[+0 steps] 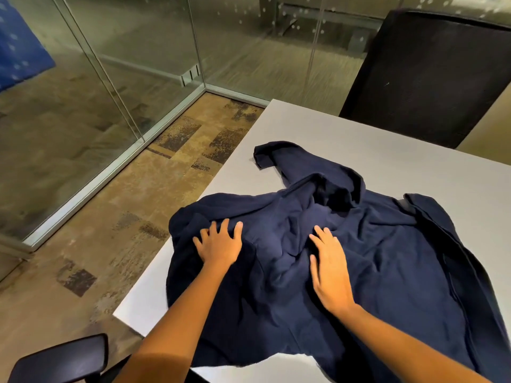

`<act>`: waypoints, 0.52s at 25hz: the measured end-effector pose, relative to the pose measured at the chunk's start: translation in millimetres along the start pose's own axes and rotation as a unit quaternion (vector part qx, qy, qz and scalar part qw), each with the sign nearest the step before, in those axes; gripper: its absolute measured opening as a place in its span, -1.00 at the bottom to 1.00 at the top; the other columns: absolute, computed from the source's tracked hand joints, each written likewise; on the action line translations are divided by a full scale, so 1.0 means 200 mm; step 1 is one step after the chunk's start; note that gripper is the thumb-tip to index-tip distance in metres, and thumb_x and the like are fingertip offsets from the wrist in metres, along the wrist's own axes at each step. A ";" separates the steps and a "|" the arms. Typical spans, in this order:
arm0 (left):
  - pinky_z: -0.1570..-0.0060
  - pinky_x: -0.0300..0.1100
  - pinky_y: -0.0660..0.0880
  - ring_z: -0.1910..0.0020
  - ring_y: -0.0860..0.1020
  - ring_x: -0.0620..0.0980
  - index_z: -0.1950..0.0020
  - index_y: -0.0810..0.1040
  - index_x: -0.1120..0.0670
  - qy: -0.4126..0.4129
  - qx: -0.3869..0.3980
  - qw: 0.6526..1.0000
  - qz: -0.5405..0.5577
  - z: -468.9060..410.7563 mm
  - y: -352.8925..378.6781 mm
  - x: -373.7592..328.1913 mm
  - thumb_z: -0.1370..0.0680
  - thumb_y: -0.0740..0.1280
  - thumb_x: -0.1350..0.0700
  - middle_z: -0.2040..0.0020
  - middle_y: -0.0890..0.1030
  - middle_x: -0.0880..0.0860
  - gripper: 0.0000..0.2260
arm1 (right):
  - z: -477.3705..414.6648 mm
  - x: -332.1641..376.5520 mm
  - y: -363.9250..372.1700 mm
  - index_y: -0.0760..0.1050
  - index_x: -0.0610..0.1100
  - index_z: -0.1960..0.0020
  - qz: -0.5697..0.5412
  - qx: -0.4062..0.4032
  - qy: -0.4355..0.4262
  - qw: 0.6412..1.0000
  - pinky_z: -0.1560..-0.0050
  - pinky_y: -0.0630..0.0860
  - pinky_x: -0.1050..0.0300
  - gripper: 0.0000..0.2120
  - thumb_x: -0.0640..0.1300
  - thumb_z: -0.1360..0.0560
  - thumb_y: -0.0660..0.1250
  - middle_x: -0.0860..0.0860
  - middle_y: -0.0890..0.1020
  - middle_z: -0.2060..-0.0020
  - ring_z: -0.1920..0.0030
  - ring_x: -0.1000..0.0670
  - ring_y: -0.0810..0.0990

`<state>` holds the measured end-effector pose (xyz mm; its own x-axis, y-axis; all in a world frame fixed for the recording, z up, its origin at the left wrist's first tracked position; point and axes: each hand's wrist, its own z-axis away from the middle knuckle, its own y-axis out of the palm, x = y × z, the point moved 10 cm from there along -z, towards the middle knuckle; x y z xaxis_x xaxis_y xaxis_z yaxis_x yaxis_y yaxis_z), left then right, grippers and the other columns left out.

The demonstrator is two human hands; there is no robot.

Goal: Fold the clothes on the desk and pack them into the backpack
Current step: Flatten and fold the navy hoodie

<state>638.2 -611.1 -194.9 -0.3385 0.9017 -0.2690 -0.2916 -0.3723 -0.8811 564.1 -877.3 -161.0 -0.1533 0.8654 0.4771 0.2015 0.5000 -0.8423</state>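
Note:
A dark navy hooded sweatshirt [387, 261] lies spread and wrinkled over the near part of the white desk [318, 128]. Its hood points away from me, one sleeve reaches toward the far left, and the other sleeve drapes toward the right edge. My left hand [218, 246] rests flat on the garment's left shoulder area, fingers spread. Flat on the middle of its body lies my right hand [330, 269], fingers together and pointing away. Neither hand grips the cloth. No backpack is in view.
A black office chair [431, 76] stands behind the desk at the far right. A black chair armrest [63, 360] shows at the bottom left. Glass partition walls [124, 64] and patterned carpet [110, 230] lie to the left of the desk.

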 end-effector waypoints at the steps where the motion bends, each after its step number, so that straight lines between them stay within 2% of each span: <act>1: -0.44 0.22 -0.09 -0.50 0.08 0.20 -0.53 0.16 -0.10 -0.009 0.007 1.000 -0.017 -0.05 -0.03 0.00 -0.58 -0.14 -0.32 -0.54 0.18 0.07 -0.42 | 0.07 -0.07 0.00 0.26 -0.16 -0.50 0.004 0.008 0.011 1.000 -0.54 0.00 0.06 -0.55 -0.09 -0.63 0.05 0.02 0.19 -0.54 -0.56 0.01 0.07; 5: -0.40 0.27 -0.18 -0.51 0.02 0.27 -0.53 0.17 -0.04 -0.021 0.026 0.997 -0.070 -0.26 -0.10 -0.03 -0.58 -0.08 -0.32 -0.54 0.18 0.13 -0.40 | 0.30 -0.34 0.03 0.07 -0.16 -0.57 0.106 0.081 0.038 0.990 -0.53 0.03 0.03 -0.45 0.04 -0.63 -0.03 0.03 0.05 -0.57 -0.56 -0.01 0.04; 8: -0.41 0.26 -0.19 -0.51 -0.01 0.28 -0.55 0.14 -0.02 -0.027 0.029 0.994 -0.100 -0.39 -0.12 -0.07 -0.59 -0.05 -0.32 -0.55 0.12 0.15 -0.39 | 0.33 -0.40 0.05 0.04 -0.18 -0.57 0.154 0.117 0.043 0.980 -0.52 0.06 -0.01 -0.43 0.05 -0.64 -0.05 -0.02 0.03 -0.58 -0.57 -0.01 0.01; 13: -0.40 0.29 -0.20 -0.52 -0.05 0.28 -0.56 0.06 -0.06 -0.039 0.039 0.991 -0.125 -0.59 -0.18 -0.07 -0.58 -0.02 -0.31 -0.57 0.06 0.13 -0.39 | 0.30 -0.42 0.07 0.04 -0.18 -0.57 0.168 0.134 0.021 0.976 -0.52 0.07 -0.03 -0.43 0.04 -0.64 -0.02 -0.02 0.03 -0.58 -0.57 -0.01 -0.01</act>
<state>758.8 -584.5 -206.0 -0.3139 0.9494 -0.0124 -0.4418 -0.1576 -0.8832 522.2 -945.6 -227.3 -0.0814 0.9825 0.1675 -0.0270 0.1658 -0.9858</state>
